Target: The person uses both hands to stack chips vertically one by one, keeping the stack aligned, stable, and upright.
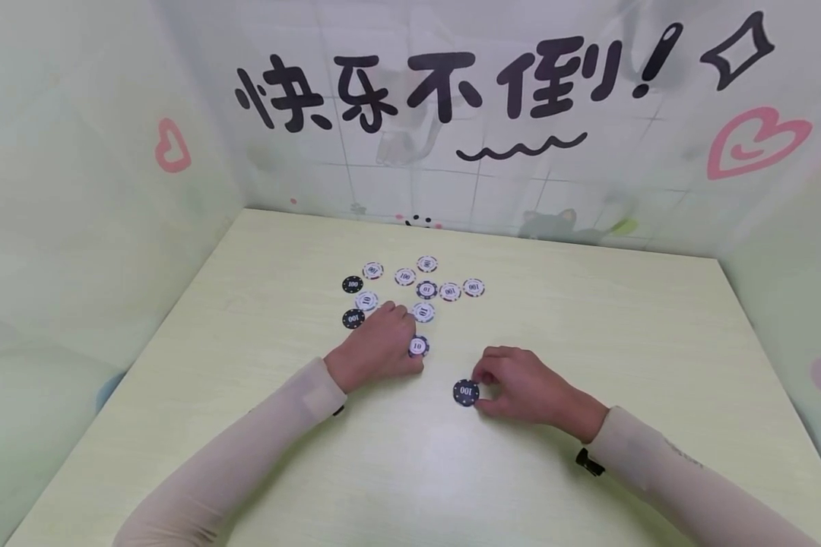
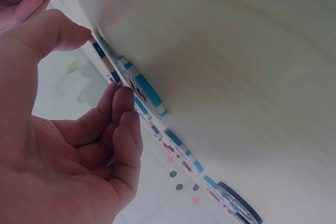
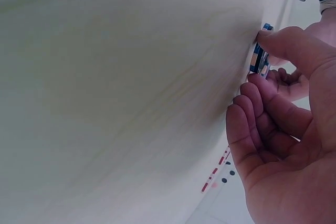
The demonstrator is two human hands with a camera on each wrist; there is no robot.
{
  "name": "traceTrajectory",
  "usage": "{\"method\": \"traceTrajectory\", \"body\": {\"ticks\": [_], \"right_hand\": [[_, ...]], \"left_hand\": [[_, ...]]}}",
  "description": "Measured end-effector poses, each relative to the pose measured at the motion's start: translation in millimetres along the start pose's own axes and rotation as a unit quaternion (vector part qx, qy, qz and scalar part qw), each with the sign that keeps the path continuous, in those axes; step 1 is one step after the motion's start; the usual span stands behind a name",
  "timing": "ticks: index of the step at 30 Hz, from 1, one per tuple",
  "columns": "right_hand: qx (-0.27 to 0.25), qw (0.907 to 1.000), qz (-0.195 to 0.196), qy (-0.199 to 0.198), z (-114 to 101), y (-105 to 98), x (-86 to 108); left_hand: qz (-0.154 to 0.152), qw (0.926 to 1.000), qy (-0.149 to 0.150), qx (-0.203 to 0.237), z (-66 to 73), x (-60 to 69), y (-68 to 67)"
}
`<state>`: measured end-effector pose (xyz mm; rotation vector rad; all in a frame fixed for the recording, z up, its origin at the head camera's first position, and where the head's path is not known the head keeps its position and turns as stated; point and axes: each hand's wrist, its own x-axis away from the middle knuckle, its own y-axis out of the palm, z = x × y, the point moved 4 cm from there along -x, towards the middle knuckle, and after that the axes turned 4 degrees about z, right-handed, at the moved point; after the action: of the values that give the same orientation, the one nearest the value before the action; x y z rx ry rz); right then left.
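Note:
My left hand (image 1: 378,343) pinches a blue-and-white poker chip marked 10 (image 1: 418,346) between thumb and fingertips, low over the table. In the left wrist view its patterned edge (image 2: 106,62) shows between the thumb and curled fingers. A light-blue-edged chip (image 2: 140,88) lies close by those fingertips. To the right, my right hand (image 1: 525,386) holds a dark blue chip marked 100 (image 1: 466,393) by its right edge. The right wrist view shows this chip (image 3: 257,59) edge-on between thumb and index finger.
Beyond the left hand several chips lie flat: black ones (image 1: 353,284), white-and-red ones (image 1: 474,287), a dark blue 10 (image 1: 427,289) and white 10s (image 1: 423,312). The pale wooden table (image 1: 616,327) is enclosed by printed sheeting (image 1: 397,182) at the back and sides.

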<state>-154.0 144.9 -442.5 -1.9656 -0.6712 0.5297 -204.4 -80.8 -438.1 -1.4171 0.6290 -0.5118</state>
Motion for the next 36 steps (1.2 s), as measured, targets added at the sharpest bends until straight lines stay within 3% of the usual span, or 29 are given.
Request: {"method": "traceTrajectory", "body": {"ticks": [20, 26, 32, 36], "right_hand": [[0.002, 1.0, -0.003, 0.008, -0.7, -0.6, -0.9], [0.003, 1.0, -0.001, 0.002, -0.9, -0.6, -0.6], [0.003, 1.0, 0.0, 0.001, -0.5, -0.1, -0.8], [0.004, 1.0, -0.001, 0.003, -1.3, -0.8, -1.3]], "left_hand": [[0.045, 0.9977, 0.031, 0.041, 11.4, 6.1, -10.1], [0.04, 0.9973, 0.036, 0.05, 17.6, 7.6, -11.8], [0.056, 0.9959, 0.05, 0.05, 24.9, 9.1, -12.0], [0.046, 0.9959, 0.047, 0.062, 30.1, 9.5, -11.9]]}}
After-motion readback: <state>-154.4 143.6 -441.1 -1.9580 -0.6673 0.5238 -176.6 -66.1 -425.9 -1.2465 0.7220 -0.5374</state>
